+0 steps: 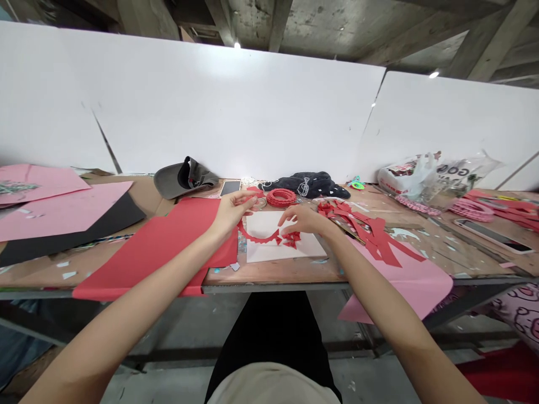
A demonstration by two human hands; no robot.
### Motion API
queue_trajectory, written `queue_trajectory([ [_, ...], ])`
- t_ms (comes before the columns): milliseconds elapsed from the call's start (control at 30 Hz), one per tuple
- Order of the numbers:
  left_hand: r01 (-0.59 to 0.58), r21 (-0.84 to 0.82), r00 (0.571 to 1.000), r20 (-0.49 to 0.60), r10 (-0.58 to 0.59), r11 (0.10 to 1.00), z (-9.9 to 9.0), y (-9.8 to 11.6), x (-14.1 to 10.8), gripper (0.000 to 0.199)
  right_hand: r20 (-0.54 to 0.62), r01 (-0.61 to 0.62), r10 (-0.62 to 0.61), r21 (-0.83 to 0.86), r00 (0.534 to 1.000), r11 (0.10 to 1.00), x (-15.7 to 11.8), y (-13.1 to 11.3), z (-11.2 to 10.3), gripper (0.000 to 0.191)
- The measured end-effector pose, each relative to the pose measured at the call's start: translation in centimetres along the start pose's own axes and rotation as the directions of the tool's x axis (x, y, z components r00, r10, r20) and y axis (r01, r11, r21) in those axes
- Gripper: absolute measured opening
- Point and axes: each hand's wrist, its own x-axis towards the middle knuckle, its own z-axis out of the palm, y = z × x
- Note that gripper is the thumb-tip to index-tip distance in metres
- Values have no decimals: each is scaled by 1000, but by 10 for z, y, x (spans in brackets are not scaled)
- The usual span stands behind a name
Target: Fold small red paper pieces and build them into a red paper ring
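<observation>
Fingers (287,215) reach red paper cutouts (291,239) on white card (269,224), red strips (379,247) beside.

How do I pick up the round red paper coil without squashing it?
Pinch the outer rim of the red paper coil, coming from its right side. It seems to lie flat like a ring, so the rim is easy to reach there, while the left hand sits close on its other side.

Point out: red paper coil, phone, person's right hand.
red paper coil (281,197), head view, on the top of the coil
phone (230,188), head view, on its screen
right hand (304,220), head view, on the back of the hand
</observation>
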Motion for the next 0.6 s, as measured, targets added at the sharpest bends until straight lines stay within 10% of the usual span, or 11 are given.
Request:
queue_trajectory([
  [233, 47, 4, 999, -22, -47, 999, 2, 3, -2, 46, 144, -17, 25, -59, 989, 998, 7, -7, 21, 11],
  [600, 103, -54, 995, 14, -103, 993, 4, 7, -6, 46, -379, -22, 246, 506, 892, 862, 2, -13, -8, 19],
])
